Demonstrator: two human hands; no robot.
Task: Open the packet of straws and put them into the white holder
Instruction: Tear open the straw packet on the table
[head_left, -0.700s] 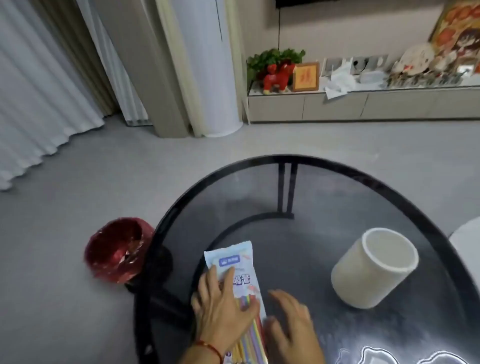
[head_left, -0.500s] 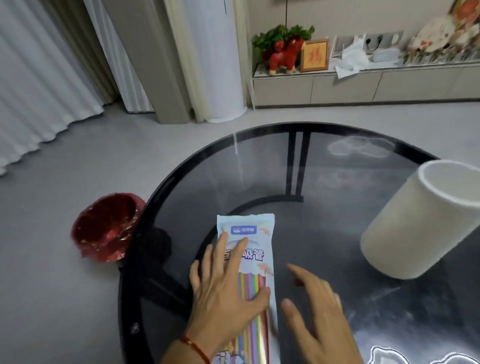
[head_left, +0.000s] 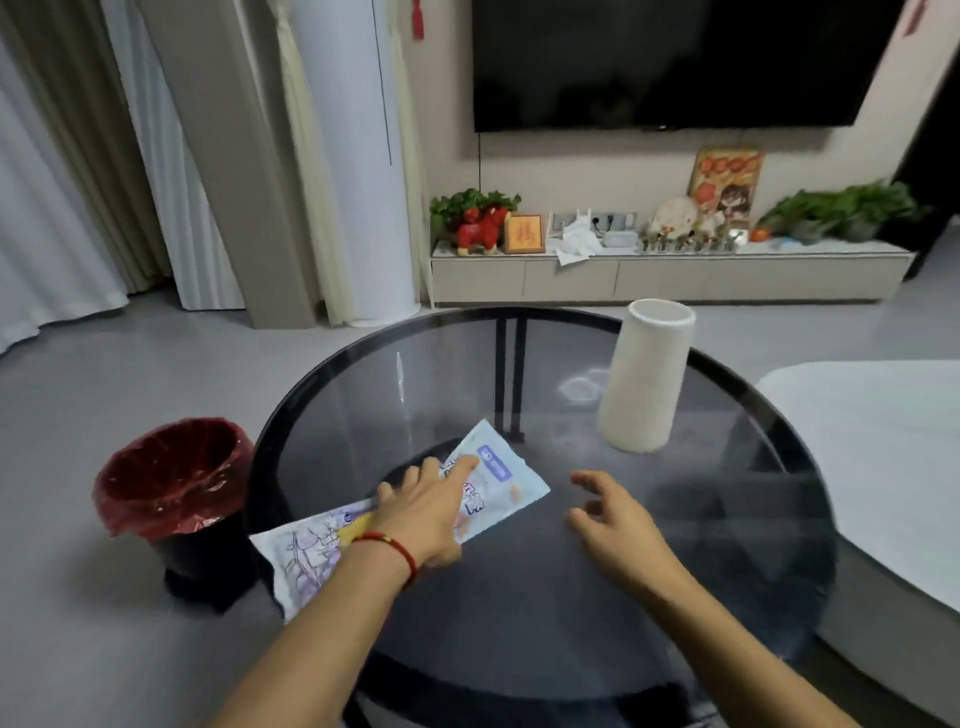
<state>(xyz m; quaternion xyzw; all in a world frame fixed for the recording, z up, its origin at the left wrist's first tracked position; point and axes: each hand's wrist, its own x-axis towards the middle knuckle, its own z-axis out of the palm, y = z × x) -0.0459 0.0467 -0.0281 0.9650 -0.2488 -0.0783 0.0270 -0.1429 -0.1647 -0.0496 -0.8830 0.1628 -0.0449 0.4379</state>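
A long sealed packet of straws (head_left: 498, 475) with blue and white print lies slanted on the round dark glass table (head_left: 597, 613), its near end sticking out over the table's left edge. My left hand (head_left: 428, 512) rests flat on the packet's middle with the fingers spread. My right hand (head_left: 610, 514) hovers just right of the packet, fingers apart, holding nothing. The white holder (head_left: 647, 384), a tall open-topped cylinder, stands upright at the far right of the table, well beyond my right hand.
A black bin with a red liner (head_left: 179, 491) stands on the floor just left of the table. A white bed or sofa edge (head_left: 883, 441) borders the table on the right. A low TV cabinet (head_left: 670, 275) runs along the far wall.
The camera has pulled back and tilted up. The packet now lies slanted, its far end pointing right. My left hand stays on it and my right hand sits farther from it.
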